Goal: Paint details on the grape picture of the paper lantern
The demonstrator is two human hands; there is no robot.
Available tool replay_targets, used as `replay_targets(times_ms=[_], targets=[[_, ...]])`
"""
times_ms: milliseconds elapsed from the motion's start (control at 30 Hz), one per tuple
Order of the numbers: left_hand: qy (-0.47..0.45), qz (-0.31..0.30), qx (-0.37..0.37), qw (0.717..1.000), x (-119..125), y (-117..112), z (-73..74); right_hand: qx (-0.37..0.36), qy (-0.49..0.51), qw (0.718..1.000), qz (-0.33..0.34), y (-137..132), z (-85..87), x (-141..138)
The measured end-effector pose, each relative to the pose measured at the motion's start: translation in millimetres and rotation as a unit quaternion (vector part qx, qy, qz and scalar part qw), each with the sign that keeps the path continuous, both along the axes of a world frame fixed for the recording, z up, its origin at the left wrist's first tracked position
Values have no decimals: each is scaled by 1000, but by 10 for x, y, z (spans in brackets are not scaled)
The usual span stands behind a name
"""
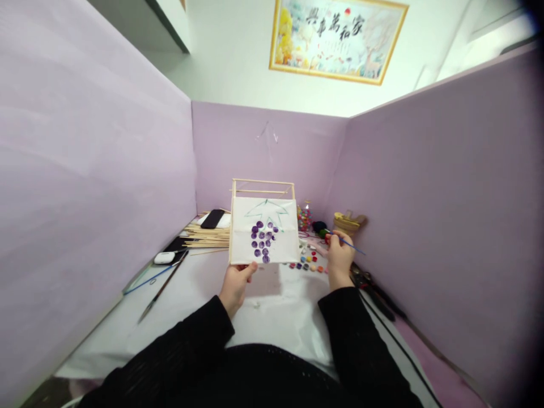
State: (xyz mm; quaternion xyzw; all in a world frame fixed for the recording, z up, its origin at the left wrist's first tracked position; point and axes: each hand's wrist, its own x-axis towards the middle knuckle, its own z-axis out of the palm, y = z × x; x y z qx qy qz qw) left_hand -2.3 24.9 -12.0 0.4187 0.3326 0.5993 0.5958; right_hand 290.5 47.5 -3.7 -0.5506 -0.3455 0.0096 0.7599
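My left hand (236, 285) grips the lower left corner of a wooden-framed paper lantern (263, 229), held up above the table. Its white front panel shows purple grapes under a green leaf outline. My right hand (339, 253) is closed on a thin blue paintbrush (351, 244), a little right of the lantern and apart from it. The brush handle points right. Below and between my hands lies a row of small paint pots (307, 263).
Purple partition walls enclose the white table (191, 294) on three sides. At left lie a bundle of wooden sticks (208, 236), a black phone (212, 218), a white earbud case (164, 258) and two loose brushes (158, 292). Dark tools (374, 292) sit at right.
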Motion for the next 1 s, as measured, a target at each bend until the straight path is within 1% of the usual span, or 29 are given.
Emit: replay_targets(times_ms=[100, 233, 433, 567, 667, 733, 800, 900, 1000], targets=[[4, -8, -6, 1000, -11, 6, 3, -33, -2, 999, 11, -10, -5, 6], [27, -19, -17, 999, -25, 22, -10, -79, -44, 996, 16, -40, 12, -14], [45, 1, -30, 999, -37, 54, -33, -85, -46, 995, 21, -56, 29, -118], [37, -3, -53, 998, -28, 60, -36, -111, -66, 990, 49, -91, 49, -114], [-3, -7, -63, 998, -15, 70, -40, -152, -109, 979, 85, -133, 79, -102], [-17, -15, -61, 998, -11, 83, -44, -178, -153, 968, 90, -152, 87, -104], [-14, -19, -59, 998, -12, 99, -47, -195, -200, 956, 85, -154, 74, -109], [-13, -3, -67, 998, -19, 113, -41, -220, -249, 939, 93, -126, 26, -107], [-7, 1, -72, 997, -24, 104, -23, -273, -283, 915, 97, -88, -16, -107]])
